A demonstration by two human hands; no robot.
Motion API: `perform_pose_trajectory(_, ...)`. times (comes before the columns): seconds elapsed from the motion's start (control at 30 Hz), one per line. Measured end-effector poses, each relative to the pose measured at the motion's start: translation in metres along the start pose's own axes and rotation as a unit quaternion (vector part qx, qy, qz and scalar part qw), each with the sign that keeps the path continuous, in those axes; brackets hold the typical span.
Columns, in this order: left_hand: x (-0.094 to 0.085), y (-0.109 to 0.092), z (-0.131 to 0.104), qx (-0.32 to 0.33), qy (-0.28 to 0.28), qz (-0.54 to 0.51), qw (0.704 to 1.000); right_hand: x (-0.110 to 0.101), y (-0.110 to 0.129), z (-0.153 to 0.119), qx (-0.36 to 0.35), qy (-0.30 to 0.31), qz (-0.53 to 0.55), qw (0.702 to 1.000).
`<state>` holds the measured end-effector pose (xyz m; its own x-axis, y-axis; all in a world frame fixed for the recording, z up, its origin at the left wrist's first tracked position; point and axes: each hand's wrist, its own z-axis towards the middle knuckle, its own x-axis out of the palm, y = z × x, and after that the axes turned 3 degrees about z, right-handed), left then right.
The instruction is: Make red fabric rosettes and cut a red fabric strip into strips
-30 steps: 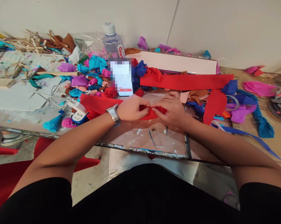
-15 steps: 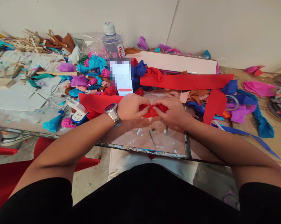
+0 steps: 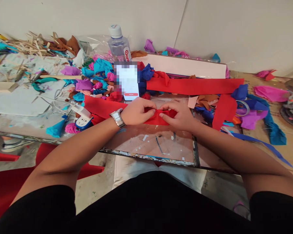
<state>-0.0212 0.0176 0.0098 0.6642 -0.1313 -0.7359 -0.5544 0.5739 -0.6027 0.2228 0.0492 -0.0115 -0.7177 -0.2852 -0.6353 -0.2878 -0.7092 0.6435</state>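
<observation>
Between my two hands is a gathered piece of red crepe paper (image 3: 158, 121), held just above the table top. My left hand (image 3: 138, 112), with a metal watch at the wrist, pinches its left side between thumb and fingers. The thumb and forefinger of my right hand (image 3: 178, 114) pinch its right side, close to the left fingertips. A red paper strip (image 3: 101, 106) lies at my left wrist. Behind my hands, a longer red strip (image 3: 197, 85) stretches to the right. The folds under my fingers are partly hidden.
A phone (image 3: 129, 83) leans near a clear bottle (image 3: 119, 45) behind my hands. Crumpled coloured paper (image 3: 84, 84) and a power strip (image 3: 83, 122) lie to the left. At the right are a tape roll (image 3: 242, 108) and a blue strip (image 3: 265, 143). The table edge (image 3: 148, 157) runs in front of me.
Both hands keep their pinch on the red paper. More of it shows below my fingertips, and my left wrist has turned slightly. The view has shifted a little.
</observation>
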Motion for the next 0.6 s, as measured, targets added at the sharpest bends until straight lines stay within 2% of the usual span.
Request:
perform_pose_trajectory(0.17,0.000,0.002,0.001,-0.015,0.022,-0.033,0.999,-0.005,0.001,0.005,0.097,0.063,0.149,0.982)
perform_pose_trajectory(0.27,0.000,0.004,0.002,-0.016,0.029,-0.041,0.999,-0.007,0.000,0.007,0.126,0.082,0.210,0.966)
perform_pose_trajectory(0.5,-0.003,0.005,0.004,-0.031,0.039,-0.100,0.994,-0.015,-0.005,0.012,0.157,0.156,0.318,0.922)
perform_pose_trajectory(0.6,-0.006,0.004,0.006,-0.036,0.051,-0.126,0.990,-0.019,-0.003,0.013,0.138,0.156,0.302,0.930)
